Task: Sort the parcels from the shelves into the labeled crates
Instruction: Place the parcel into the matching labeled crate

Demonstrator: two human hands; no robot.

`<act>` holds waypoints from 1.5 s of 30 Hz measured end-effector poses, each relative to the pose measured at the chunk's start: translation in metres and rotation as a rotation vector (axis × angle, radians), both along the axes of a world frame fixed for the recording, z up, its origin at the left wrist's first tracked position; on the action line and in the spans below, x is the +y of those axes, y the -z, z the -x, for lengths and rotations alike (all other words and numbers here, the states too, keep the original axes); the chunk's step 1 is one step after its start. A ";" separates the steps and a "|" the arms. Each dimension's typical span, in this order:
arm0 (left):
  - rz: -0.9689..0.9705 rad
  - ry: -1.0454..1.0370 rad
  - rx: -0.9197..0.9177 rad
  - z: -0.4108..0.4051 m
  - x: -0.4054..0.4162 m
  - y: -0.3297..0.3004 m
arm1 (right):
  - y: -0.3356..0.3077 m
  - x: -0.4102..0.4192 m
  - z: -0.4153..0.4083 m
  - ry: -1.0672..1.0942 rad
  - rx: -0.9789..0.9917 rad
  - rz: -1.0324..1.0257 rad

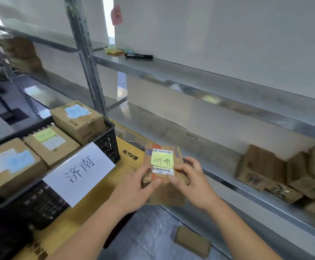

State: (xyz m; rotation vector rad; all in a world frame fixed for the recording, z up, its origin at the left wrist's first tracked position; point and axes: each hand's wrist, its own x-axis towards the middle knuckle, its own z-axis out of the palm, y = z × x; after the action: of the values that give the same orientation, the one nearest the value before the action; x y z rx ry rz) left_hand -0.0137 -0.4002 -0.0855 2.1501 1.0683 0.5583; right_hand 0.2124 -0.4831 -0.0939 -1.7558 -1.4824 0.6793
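Observation:
A small brown cardboard parcel [165,192] with a yellow sticky note and a barcode label is held in front of me, between the crate and the shelf. My left hand [137,190] grips its left side and my right hand [192,182] grips its right side. To the left stands a black plastic crate [106,143] with a white paper label [79,172] bearing handwritten characters. Three brown parcels lie inside it: one at the back [78,122], one in the middle [51,145], one at the front left [12,166].
Metal shelving [227,158] runs along the right, with several brown parcels [276,171] on its lower level. A black marker [138,56] and yellow sticky notes [113,51] lie on the upper shelf. A flat cardboard piece [192,241] lies on the floor.

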 end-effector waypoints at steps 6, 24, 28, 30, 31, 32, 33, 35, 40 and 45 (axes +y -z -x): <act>-0.040 -0.078 -0.047 0.054 -0.004 0.000 | -0.004 0.022 0.053 -0.141 -0.027 -0.085; -0.165 -0.455 0.079 0.182 0.005 -0.028 | -0.072 0.119 0.190 -0.579 -0.391 -0.157; -0.191 -0.610 0.165 0.216 0.009 -0.041 | -0.071 0.150 0.232 -0.676 -0.347 -0.186; -0.196 -0.670 0.227 0.233 0.010 -0.048 | -0.070 0.165 0.254 -0.749 -0.306 -0.189; -0.192 -0.697 0.246 0.241 0.010 -0.050 | -0.069 0.173 0.265 -0.790 -0.293 -0.190; -0.186 -0.726 0.256 0.248 0.010 -0.052 | -0.068 0.180 0.275 -0.827 -0.282 -0.193; -0.180 -0.759 0.261 0.256 0.010 -0.054 | -0.068 0.187 0.285 -0.858 -0.273 -0.198; -0.173 -0.822 0.271 0.267 0.012 -0.057 | -0.069 0.200 0.302 -0.908 -0.261 -0.209; -0.158 -0.906 0.314 0.284 0.033 -0.063 | -0.073 0.234 0.329 -0.989 -0.268 -0.227; -0.147 -0.927 0.322 0.287 0.068 -0.068 | -0.075 0.273 0.339 -1.006 -0.267 -0.226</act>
State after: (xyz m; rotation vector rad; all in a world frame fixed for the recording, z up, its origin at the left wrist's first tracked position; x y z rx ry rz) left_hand -0.3003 -0.3324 -0.0175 1.7937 2.2843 0.7111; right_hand -0.1266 -0.2098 -0.0188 -0.8607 -2.5290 0.7126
